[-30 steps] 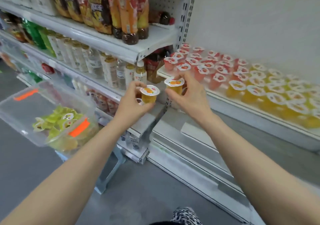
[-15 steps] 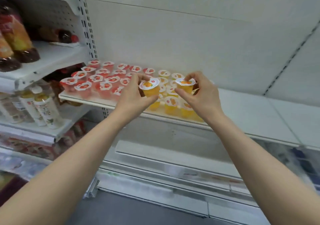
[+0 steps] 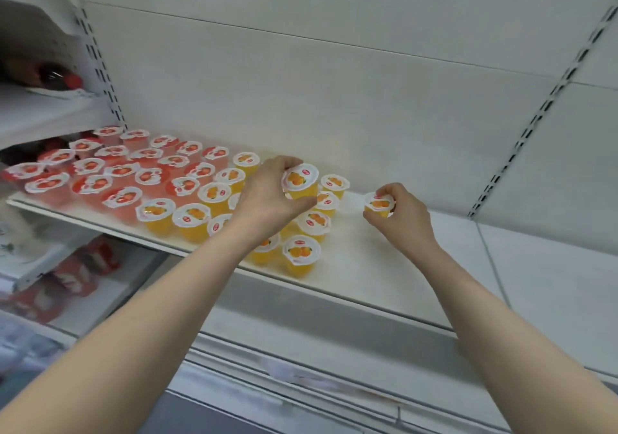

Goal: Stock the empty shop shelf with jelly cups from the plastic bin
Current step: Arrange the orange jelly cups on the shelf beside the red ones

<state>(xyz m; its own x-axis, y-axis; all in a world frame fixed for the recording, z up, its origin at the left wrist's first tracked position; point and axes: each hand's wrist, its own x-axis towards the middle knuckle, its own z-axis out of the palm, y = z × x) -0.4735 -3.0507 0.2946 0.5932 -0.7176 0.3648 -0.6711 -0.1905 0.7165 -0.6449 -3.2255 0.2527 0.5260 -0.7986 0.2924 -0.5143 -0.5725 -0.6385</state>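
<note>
Two hands, one orange jelly cup each; left hand (image 3: 267, 196) grips left cup (image 3: 300, 181), fingers and thumb curled round its wall, lid up, cup upright; it is held above the orange cups (image 3: 301, 254) standing on the shelf (image 3: 384, 276). Right hand (image 3: 401, 219) pinches right cup (image 3: 379, 204), curled fingers round rim and body, lid tipped a little toward the camera; this cup is low over the shelf's white surface, far side, just right of the orange group and apart from it; cannot tell if its base touches the shelf.

Shelf is white, runs left to right; red cups (image 3: 90, 183) stand in rows on its left part, far edge to near edge; orange cups stand right of them, packed close, some touching; one orange cup stands at the near edge, just right of the left forearm; the forearm and left hand hide a few cups.

White back panel (image 3: 334, 82) behind the shelf; slotted rail (image 3: 541, 109) slants up at far right; second slotted rail (image 3: 100, 76) at far left. Left of that rail, a higher shelf (image 3: 40, 112) carries a dark bottle (image 3: 57, 77) with a red cap; below it, red packs (image 3: 73, 273), blurred, on a lower shelf. Both forearms bare, reaching in from the near side.
</note>
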